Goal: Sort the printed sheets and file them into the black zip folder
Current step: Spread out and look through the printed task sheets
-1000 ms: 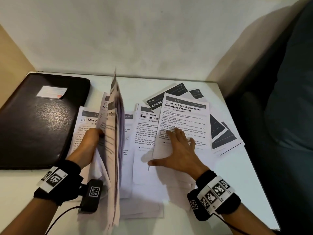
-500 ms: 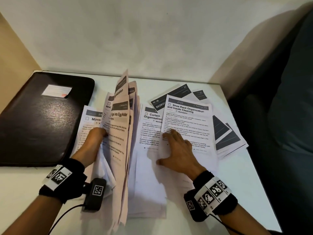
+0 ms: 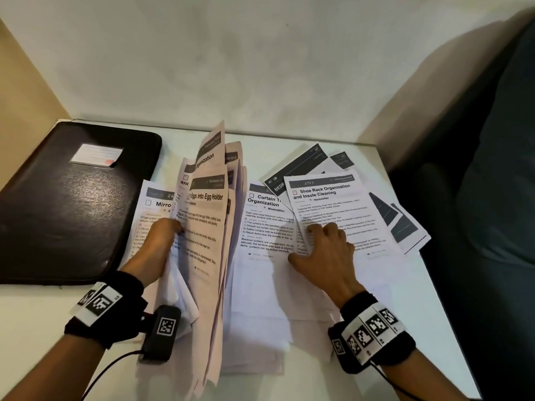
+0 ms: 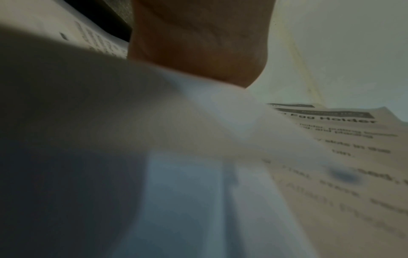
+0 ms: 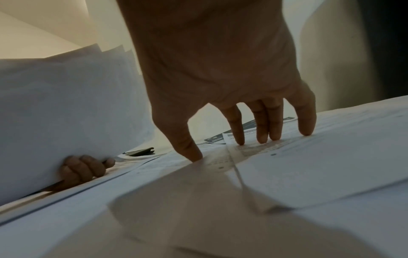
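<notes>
The black zip folder point(image 3: 66, 204) lies closed at the left of the white table point(image 3: 428, 319). My left hand point(image 3: 162, 235) grips a bundle of printed sheets point(image 3: 207, 227) that stands on its lower edge, with "Eggs into Egg Holder" facing me. Its curled fingers point(image 5: 86, 167) show behind the bundle point(image 5: 66, 104) in the right wrist view. My right hand point(image 3: 321, 241) presses its fingertips point(image 5: 262, 137) on the flat "Shoe Rack Organization" sheet point(image 3: 327, 198), thumb at that sheet's left edge. The left wrist view shows only the palm point(image 4: 198, 40) and blurred paper point(image 4: 331, 157).
Loose sheets are spread flat on the table: a "Curtain Organization" sheet point(image 3: 266, 221), a "Mirror" sheet point(image 3: 153, 204) beside the folder, and several dark-printed sheets point(image 3: 399, 218) fanned at the right. A white label point(image 3: 97, 154) is on the folder. A dark cushion point(image 3: 492, 169) borders the right edge.
The bundle in my left hand has turned from edge-on to face me, so its top sheet reads. My right hand stays on the Shoe Rack sheet, fingers drawn in slightly.
</notes>
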